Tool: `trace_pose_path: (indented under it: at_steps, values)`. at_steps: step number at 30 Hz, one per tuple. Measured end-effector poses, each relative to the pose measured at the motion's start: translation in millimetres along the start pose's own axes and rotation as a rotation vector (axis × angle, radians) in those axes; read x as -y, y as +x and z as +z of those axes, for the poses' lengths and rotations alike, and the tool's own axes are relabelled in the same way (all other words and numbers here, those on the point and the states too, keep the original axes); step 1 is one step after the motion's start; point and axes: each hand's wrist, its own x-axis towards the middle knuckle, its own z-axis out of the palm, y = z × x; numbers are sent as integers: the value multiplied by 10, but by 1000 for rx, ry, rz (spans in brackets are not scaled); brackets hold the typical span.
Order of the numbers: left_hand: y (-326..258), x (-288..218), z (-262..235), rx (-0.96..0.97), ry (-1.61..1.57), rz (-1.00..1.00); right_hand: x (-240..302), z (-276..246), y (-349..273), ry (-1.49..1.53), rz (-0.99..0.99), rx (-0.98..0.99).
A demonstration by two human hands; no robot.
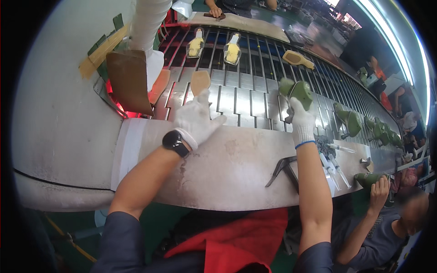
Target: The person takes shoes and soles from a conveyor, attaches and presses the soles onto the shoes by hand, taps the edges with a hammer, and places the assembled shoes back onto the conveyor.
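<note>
My left hand [195,117], in a white knit glove with a dark watch at the wrist, reaches over the near edge of the metal slat conveyor. Its thumb sticks out to the side, and its fingertips meet the lower end of a tan shoe sole [200,82], without visibly gripping it. My gloved right hand [300,119] is closed around a green shoe upper [300,93], held above the slats. The fingers on the shoe's far side are hidden.
Two clear-edged pieces with yellow [195,45] and another tan sole [298,59] lie farther up the conveyor. Green shoes [348,119] line its right side. Syringes [334,170] and a black angled tool [282,170] rest on the ledge. A brown panel [129,82] stands left. Co-workers sit opposite and right.
</note>
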Motion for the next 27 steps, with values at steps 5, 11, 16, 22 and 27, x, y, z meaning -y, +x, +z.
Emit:
trace_pose_path:
  at_steps: [5, 11, 16, 22, 27]
  values:
    - [579, 430, 158, 167, 152, -71, -275, 12, 45, -840, -280, -247]
    - [669, -303, 183, 54, -103, 135, -195, 318, -658, -172, 98, 254]
    - [560, -688, 512, 215, -524, 530, -201, 417, -702, 295, 180, 203]
    - [2619, -330, 1160, -144, 26, -45, -153, 289, -809, 335, 336, 200]
    - [3464, -211, 1665, -192, 7, -388, -344, 344, -901, 273, 288, 185]
